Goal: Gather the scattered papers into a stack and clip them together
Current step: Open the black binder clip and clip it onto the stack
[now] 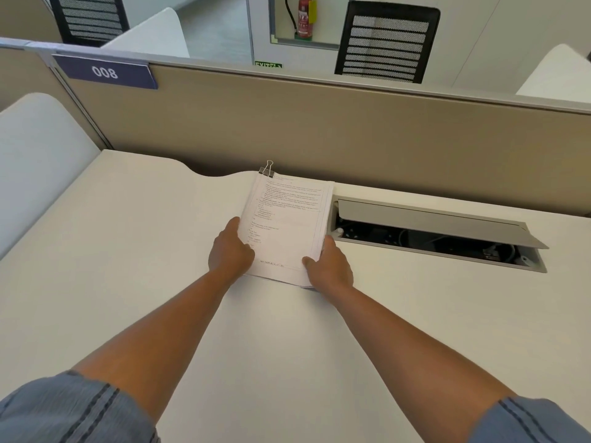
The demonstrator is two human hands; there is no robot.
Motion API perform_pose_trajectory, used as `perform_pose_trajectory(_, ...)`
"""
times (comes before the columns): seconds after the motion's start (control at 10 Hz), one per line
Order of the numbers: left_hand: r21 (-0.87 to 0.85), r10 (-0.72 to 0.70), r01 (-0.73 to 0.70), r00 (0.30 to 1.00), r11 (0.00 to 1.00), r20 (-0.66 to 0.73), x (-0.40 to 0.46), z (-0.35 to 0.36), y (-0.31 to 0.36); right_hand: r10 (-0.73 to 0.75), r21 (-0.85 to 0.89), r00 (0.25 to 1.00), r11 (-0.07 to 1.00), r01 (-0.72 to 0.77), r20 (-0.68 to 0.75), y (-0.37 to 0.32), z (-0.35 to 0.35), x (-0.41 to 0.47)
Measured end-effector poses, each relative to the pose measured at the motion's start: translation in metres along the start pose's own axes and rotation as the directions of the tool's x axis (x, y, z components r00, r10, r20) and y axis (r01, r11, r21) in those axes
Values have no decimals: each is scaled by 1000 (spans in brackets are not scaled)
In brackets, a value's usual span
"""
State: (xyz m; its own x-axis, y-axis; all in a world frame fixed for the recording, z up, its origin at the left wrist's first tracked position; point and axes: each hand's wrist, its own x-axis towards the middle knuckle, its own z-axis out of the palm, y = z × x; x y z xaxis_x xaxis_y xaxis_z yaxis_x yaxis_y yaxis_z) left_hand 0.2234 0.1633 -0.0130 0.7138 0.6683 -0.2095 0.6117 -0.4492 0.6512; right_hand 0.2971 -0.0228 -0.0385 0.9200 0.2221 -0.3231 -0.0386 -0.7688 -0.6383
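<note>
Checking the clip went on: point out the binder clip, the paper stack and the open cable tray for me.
binder clip (266, 171): head view, on its black body at the stack's far left corner.
paper stack (287, 215): head view, middle of the printed top sheet.
cable tray (428, 219): head view, on its raised grey lid.

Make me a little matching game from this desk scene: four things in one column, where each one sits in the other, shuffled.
Things:
1. black binder clip
2. left hand
3. grey hinged cable-box lid
4. red fire extinguisher

Places:
A. in a wall recess behind the partition
B. on the far left corner of the white printed paper stack
C. propped open, right of the stack
D. on the stack's near left edge

Pairs: 1-B, 2-D, 3-C, 4-A
</note>
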Motion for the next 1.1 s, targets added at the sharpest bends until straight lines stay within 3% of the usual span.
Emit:
perform_pose_trajectory(0.5, 99, -49, 44, 998, 994, 44, 2, 12, -6, -17, -323, 1000, 946, 18, 6, 1, 1, 0)
perform_pose_trajectory(0.9, 227, -49, 44, 999, 973, 14, 0, 15, -4, -52, -352, 997, 934, 66, 50, 0, -8, -3)
perform_pose_trajectory(1.0, 263, -9, 5, 1000, 965, 13, -3, 16, -3, -41, -315, 997, 947, 57, 60, -1, -12, -4)
perform_pose_trajectory(1.1, 334, 135, -127, 991, 934, -1, -11, 18, 0, -78, -314, 996, 945, 90, 51, -4, -16, -7)
